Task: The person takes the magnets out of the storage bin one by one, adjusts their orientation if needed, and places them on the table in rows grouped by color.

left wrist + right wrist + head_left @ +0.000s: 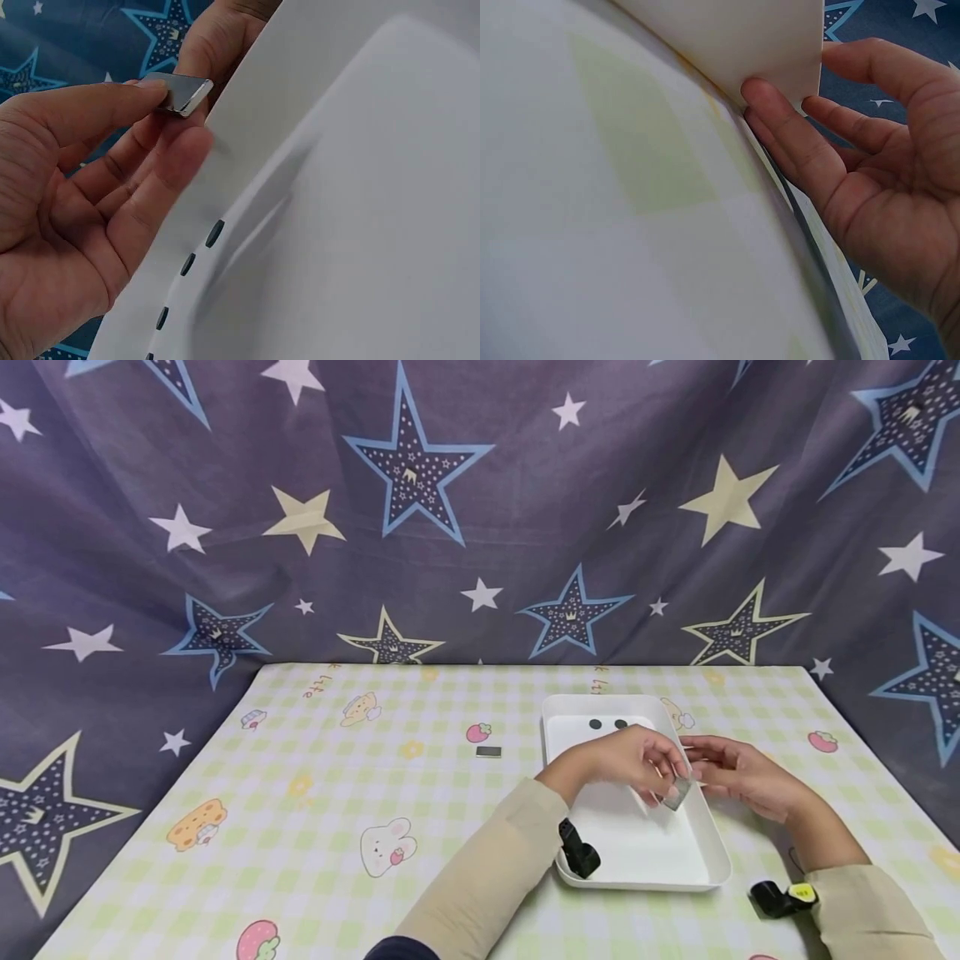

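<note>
My left hand is over the white tray, near its right wall. Between thumb and fingers it pinches a small, flat, silvery rectangular piece with a shiny edge, tilted above the rim. My right hand is outside the tray's right side. In the right wrist view its fairly straight fingers rest against the outer wall. Several small dark discs sit in a row along the tray's edge in the left wrist view; two dark discs show at its far end in the head view.
A small dark rectangle with pale edges lies on the checked tablecloth, left of the tray. Black wrist devices are by both forearms. A dark curtain with stars hangs behind the table.
</note>
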Available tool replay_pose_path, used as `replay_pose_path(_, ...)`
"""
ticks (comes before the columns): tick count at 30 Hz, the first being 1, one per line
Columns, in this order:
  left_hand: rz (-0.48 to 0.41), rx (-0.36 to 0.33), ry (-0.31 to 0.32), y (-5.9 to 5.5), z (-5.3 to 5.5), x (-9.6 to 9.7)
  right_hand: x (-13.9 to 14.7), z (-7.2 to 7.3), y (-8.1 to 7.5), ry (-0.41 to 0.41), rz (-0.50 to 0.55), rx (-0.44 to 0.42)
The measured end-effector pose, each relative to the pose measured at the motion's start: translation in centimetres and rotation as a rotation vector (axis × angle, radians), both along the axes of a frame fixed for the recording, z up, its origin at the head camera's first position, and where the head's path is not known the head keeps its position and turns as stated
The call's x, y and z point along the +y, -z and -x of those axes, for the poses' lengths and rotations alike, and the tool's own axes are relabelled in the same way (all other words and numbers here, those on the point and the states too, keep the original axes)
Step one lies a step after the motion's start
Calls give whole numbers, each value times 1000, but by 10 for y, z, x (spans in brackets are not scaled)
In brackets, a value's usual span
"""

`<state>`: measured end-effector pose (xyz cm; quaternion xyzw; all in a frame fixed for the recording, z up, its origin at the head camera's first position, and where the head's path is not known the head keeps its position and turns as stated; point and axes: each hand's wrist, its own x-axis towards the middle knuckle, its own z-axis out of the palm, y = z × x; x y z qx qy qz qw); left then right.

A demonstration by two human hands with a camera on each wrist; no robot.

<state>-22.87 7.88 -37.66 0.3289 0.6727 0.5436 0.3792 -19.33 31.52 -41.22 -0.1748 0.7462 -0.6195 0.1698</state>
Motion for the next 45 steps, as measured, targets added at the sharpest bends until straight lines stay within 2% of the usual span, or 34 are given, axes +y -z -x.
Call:
replay_pose_path(8,-51,120,-74,-10,-2,-10,-1,-1,0,25,-19,-14)
replay_pose_path(17,-114,168,-129,-23,-6,-16,0,0,0,11,10,-16)
replay_pose_path(25,-166,163,-157,-30,-5,-26,0,1,-2,21,-15,-26)
replay_pose_path(34,-175,187,-195,-31,-6,-42,-2,0,-1,22,-10,-36)
replay_pose_path(45,-182,251,-301,-23,-5,-61,-3,-1,-1,30,-9,-24)
